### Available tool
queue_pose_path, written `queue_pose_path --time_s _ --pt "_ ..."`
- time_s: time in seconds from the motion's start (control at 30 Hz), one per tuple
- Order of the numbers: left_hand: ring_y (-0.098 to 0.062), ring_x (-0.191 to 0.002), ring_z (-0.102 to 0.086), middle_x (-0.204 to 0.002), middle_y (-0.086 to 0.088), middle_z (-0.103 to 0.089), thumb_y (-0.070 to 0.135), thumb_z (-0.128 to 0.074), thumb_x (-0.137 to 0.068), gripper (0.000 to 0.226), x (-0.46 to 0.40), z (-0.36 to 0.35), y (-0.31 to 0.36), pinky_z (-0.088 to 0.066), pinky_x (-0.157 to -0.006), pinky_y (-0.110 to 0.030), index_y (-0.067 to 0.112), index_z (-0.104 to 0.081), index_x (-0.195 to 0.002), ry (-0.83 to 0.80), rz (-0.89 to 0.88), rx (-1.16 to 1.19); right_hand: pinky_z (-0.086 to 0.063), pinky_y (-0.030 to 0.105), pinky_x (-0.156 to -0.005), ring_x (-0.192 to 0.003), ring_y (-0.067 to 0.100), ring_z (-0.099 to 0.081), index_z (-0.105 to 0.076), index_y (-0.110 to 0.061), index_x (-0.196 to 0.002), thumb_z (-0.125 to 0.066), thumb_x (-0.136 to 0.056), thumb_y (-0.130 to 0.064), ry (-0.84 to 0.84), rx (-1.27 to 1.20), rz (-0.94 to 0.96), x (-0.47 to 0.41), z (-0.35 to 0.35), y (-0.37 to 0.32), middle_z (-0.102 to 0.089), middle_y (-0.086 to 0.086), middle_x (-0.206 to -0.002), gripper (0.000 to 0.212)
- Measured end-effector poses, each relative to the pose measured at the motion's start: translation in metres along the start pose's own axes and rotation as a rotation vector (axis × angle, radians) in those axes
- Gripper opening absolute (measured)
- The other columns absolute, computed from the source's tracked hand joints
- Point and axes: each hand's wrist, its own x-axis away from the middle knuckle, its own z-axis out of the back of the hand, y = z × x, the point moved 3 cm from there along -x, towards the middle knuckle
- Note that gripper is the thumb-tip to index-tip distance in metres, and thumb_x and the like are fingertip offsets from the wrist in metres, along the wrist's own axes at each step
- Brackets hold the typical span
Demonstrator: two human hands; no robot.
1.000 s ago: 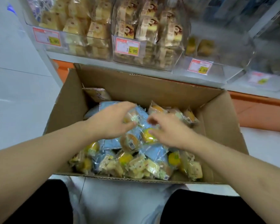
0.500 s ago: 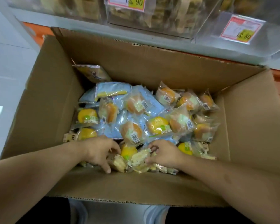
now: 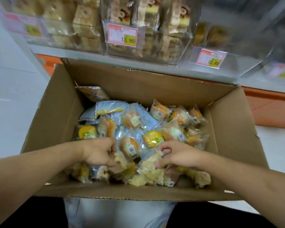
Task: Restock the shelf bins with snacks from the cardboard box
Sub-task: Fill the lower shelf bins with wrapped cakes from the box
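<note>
I'm pinching a pale cake packet (image 3: 152, 167) in my right hand (image 3: 174, 155), my left hand (image 3: 99, 153) curling onto packets beside it at the cardboard box's (image 3: 59, 116) near wall, bins (image 3: 148, 51) lying straight ahead above.

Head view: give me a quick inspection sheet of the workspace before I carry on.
Surface: pale floor; cardboard box open on it, below the shelf.
Job's things: wrapped snacks heaped in the box; middle shelf bin well stocked; right shelf bin nearly empty.
Clutter: nothing seen.
Hands: left hand grips a pale cake packet; right hand pinches another pale packet.
Cables: nothing seen.
Surroundings: price tags on the bin fronts; orange shelf base.
</note>
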Motion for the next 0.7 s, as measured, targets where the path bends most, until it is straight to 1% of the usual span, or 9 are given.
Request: queue_pose_path --time_s 0.07,0.1,0.17,0.23,0.3,0.4,0.5,0.63,0.7 --pt "-0.017 -0.082 -0.066 -0.097 0.006 -0.068 0.041 -0.078 -0.090 0.036 0.024 0.026 0.019 -0.055 -0.072 -0.036 0.029 -0.053 -0.111 0.063 -0.030 0.152 -0.064 0.050 -0.087 -0.088 0.021 -0.076 -0.058 -0.011 -0.127 -0.087 -0.087 -0.011 0.034 -0.078 0.089 0.023 0.018 -0.026 -0.070 -0.004 -0.091 0.049" --pt "-0.017 -0.081 -0.067 -0.093 0.008 -0.070 0.039 -0.078 -0.091 0.036 0.038 0.038 0.031 -0.057 -0.075 -0.039 0.027 -0.054 -0.114 0.109 -0.060 0.234 -0.064 0.050 -0.084 -0.088 0.023 -0.074 -0.060 -0.004 -0.128 -0.085 -0.088 -0.011 0.062 -0.104 0.144 0.037 0.027 -0.041 -0.072 0.003 -0.086 0.048" --pt "-0.019 -0.080 -0.069 -0.090 0.008 -0.073 0.032 -0.079 -0.089 0.035 0.069 0.061 0.052 -0.062 -0.080 -0.044 0.027 -0.057 -0.115 0.216 -0.124 0.393 -0.063 0.046 -0.075 -0.080 0.020 -0.071 -0.064 0.004 -0.122 -0.081 -0.092 -0.013 0.130 -0.154 0.257 0.065 0.039 -0.070 -0.074 0.015 -0.093 0.038" --pt "-0.029 -0.089 -0.075 -0.099 0.000 -0.078 0.020 -0.079 -0.087 0.033 0.100 0.081 0.071 -0.063 -0.086 -0.054 0.024 -0.061 -0.115 0.337 -0.199 0.534 -0.057 0.042 -0.068 -0.075 0.014 -0.068 -0.069 0.000 -0.110 -0.077 -0.093 -0.014 0.192 -0.233 0.378 0.093 0.046 -0.093 -0.073 0.011 -0.091 0.023" --pt "-0.033 -0.093 -0.078 -0.106 -0.005 -0.079 0.008 -0.075 -0.091 0.031 0.131 0.095 0.083 -0.062 -0.088 -0.059 0.021 -0.064 -0.117 0.419 -0.257 0.669 -0.051 0.034 -0.060 -0.080 0.018 -0.067 -0.072 -0.004 -0.112 -0.076 -0.092 -0.016 0.251 -0.332 0.477 0.115 0.046 -0.111 -0.073 0.010 -0.095 0.024" --pt "-0.033 -0.095 -0.079 -0.107 -0.006 -0.080 0.010 -0.072 -0.097 0.028 0.163 0.105 0.094 -0.060 -0.095 -0.059 0.021 -0.067 -0.122 0.471 -0.331 0.806 -0.045 0.030 -0.056 -0.077 0.019 -0.068 -0.070 -0.003 -0.116 -0.069 -0.097 -0.014 0.347 -0.466 0.582 0.135 0.040 -0.130 -0.074 0.011 -0.096 0.023" --pt "-0.030 -0.100 -0.078 -0.110 -0.005 -0.080 0.016 -0.075 -0.095 0.030 0.173 0.110 0.097 -0.059 -0.098 -0.055 0.025 -0.071 -0.123 0.544 -0.377 0.923 -0.045 0.034 -0.062 -0.079 0.020 -0.069 -0.066 -0.003 -0.119 -0.075 -0.091 -0.017 0.390 -0.510 0.662 0.144 0.037 -0.144 -0.077 0.011 -0.096 0.033" --pt "-0.017 -0.102 -0.077 -0.113 0.009 -0.078 -0.005 -0.079 -0.085 0.046 0.173 0.116 0.094 -0.064 -0.086 -0.037 0.035 -0.080 -0.108 0.646 -0.422 1.037 -0.048 0.031 -0.065 -0.085 0.021 -0.068 -0.068 -0.009 -0.120 -0.081 -0.084 -0.023 0.379 -0.503 0.711 0.149 0.043 -0.156 -0.078 0.012 -0.101 0.041" --pt "-0.020 -0.099 -0.077 -0.116 0.001 -0.077 -0.014 -0.079 -0.080 0.055 0.171 0.120 0.092 -0.060 -0.086 -0.035 0.031 -0.081 -0.112 0.646 -0.442 1.032 -0.047 0.032 -0.064 -0.084 0.022 -0.067 -0.068 -0.009 -0.119 -0.082 -0.086 -0.021 0.380 -0.502 0.705 0.146 0.046 -0.158 -0.078 0.013 -0.101 0.038"
